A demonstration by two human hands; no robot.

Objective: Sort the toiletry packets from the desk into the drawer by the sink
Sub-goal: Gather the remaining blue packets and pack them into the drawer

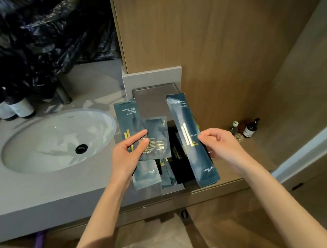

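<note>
Left grip point(130, 152) covers 2 packets point(139, 137); drawer point(176, 163) contents too dark.

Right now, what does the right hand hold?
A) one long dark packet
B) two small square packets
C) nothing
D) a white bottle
A: the right hand grips one long dark packet by its edge, above the open drawer, while the left hand holds a long packet and a smaller square packet together.
</note>
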